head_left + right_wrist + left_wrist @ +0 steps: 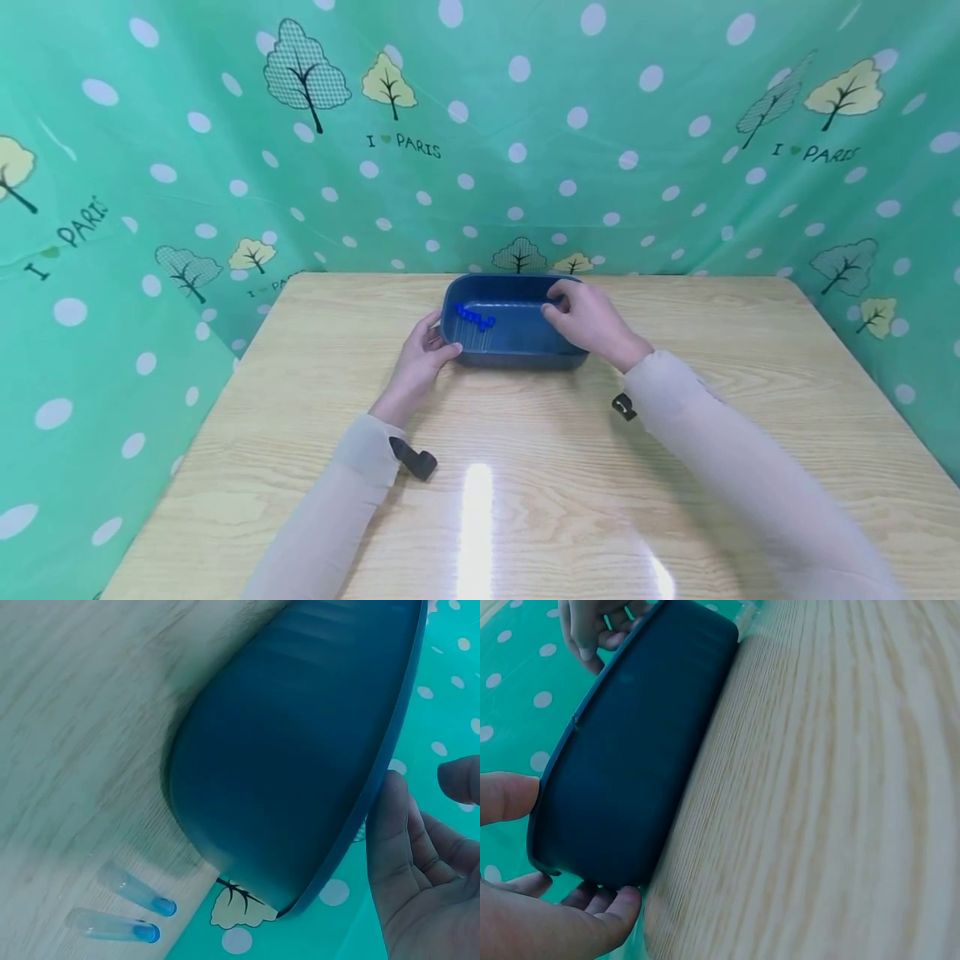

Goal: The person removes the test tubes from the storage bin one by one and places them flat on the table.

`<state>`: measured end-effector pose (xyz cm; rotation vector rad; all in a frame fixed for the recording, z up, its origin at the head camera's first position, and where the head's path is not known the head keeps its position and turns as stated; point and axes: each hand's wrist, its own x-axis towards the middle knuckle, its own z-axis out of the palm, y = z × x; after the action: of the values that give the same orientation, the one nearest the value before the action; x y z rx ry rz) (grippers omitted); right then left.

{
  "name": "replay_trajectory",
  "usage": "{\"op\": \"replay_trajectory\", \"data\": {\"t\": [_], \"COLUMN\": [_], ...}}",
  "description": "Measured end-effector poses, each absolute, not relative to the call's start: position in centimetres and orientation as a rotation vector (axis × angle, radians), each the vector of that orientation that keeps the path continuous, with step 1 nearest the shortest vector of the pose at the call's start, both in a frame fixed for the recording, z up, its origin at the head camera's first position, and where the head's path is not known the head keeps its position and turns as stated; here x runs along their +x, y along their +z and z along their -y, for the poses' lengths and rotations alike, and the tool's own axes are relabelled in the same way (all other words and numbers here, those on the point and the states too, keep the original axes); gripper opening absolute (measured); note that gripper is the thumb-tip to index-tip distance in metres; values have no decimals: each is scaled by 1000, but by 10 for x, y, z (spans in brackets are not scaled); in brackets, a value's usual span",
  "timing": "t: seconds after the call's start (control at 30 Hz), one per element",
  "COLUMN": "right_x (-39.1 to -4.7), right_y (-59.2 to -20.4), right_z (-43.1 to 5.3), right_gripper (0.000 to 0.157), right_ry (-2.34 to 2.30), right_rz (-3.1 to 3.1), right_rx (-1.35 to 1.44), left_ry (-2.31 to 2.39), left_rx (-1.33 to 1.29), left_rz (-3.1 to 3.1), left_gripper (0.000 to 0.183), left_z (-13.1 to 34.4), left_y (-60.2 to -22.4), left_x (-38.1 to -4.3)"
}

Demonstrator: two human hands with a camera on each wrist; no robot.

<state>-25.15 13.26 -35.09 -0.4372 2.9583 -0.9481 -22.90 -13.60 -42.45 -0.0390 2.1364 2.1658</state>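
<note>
A dark blue plastic bin point(525, 360) with rounded corners sits on the table near its back edge. Several small bright-blue pieces point(472, 317) lie inside, towards the left end; their kind is too small to make out. My left hand point(420, 358) grips the bin's left end, thumb at the front rim and fingers along the outer wall. Over the bin's right end hovers my right hand point(588, 321), fingers loosely bent and thumb apart. In the right wrist view nothing shows between that thumb and the fingers point(390, 825).
Two clear tubes with blue ends, one point(112, 925) beside the other point(135, 889), lie on the wooden table point(300, 467) by the bin. Behind the table hangs a green dotted cloth point(517, 125). A dark strap piece point(412, 458) sits at the left wrist.
</note>
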Motion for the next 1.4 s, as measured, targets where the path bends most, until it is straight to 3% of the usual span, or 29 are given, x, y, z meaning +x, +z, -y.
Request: {"op": "replay_trajectory", "data": {"t": [1.4], "right_x": [-281], "right_y": [-379], "right_z": [-83], "right_gripper": [41], "right_ry": [-878], "right_rz": [-2866], "right_rx": [-317], "left_ry": [2145], "left_rx": [-50], "left_rz": [-2145], "left_gripper": [71], "left_z": [136], "left_y": [-423], "left_x": [-227]}}
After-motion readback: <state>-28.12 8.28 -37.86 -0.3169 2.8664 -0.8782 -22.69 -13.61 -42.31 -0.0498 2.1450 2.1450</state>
